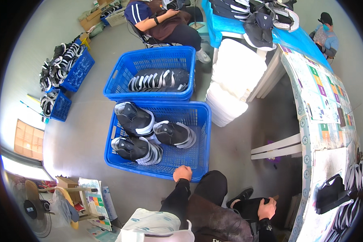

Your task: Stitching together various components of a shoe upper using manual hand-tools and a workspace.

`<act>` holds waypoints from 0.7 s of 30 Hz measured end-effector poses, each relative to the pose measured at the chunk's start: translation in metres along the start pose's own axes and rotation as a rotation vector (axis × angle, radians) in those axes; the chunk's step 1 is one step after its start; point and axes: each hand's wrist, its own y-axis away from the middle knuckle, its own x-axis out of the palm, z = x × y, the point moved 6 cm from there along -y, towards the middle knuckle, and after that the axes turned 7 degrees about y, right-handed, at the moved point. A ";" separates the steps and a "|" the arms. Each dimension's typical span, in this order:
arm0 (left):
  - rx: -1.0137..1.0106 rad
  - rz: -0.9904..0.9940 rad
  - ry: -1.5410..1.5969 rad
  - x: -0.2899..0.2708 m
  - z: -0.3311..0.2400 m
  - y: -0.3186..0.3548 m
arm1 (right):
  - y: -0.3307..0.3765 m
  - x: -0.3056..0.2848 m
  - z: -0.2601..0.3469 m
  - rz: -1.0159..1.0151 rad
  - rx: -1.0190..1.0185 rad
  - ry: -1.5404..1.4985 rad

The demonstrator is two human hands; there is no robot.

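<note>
My left hand (183, 173) is closed on the near rim of a blue plastic basket (157, 173). Inside this basket stand three stacks of black shoe uppers (134, 149) with white and grey edges, gathered toward its left and middle. On the right, beside my lap, my right hand (267, 209) is curled over something black (248, 207). Whether that is my trouser leg or a separate piece I cannot make out. A second blue basket (149, 53) adjoins the far side of the first and holds a row of black and white uppers (159, 80).
A stack of white sheets (236, 72) stands right of the baskets. A covered worktable (326, 133) runs along the right, with black pieces (332, 193) on it. One person (161, 20) sits at the far side, another (326, 38) at far right. A fan (32, 207) stands lower left.
</note>
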 end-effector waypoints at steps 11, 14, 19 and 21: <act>-0.021 -0.004 0.023 0.001 0.001 -0.001 | 0.055 -0.088 0.120 0.135 -0.906 -0.407; 0.020 -0.037 0.030 -0.001 -0.001 0.000 | 0.073 -0.110 0.148 0.671 -0.561 -0.994; -0.002 -0.026 0.044 -0.001 0.001 0.000 | 0.092 -0.181 0.181 -0.179 -0.976 -0.477; 0.045 -0.052 0.048 -0.003 -0.002 0.000 | 0.091 -0.184 0.186 -0.044 -0.898 -0.643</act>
